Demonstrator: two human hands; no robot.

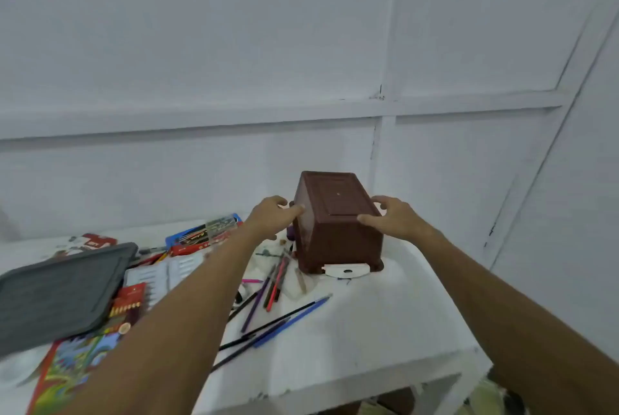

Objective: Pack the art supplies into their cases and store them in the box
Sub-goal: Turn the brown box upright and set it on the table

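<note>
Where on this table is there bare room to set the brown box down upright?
The bare patch is the near right of the white table, between the blue pencils and the table's right edge, in front of the brown box. Left of it is crowded: loose pencils, cases, and the grey lid.

Backdrop is a pale grey-white painted wall [201, 46], panelled: raised horizontal rails and a vertical batten [385, 79] split it into big rectangles, with chipped paint at the crossing; a second wall [586, 180] angles in on the right to form a corner. Work surface is a white-painted table [385, 331], rough and scuffed along the front edge, pushed up near the wall, with a dark gap visible under its right end. Lighting is flat, cool and even, with only soft shadows; what lies under the table is too blurred to make out.
</note>
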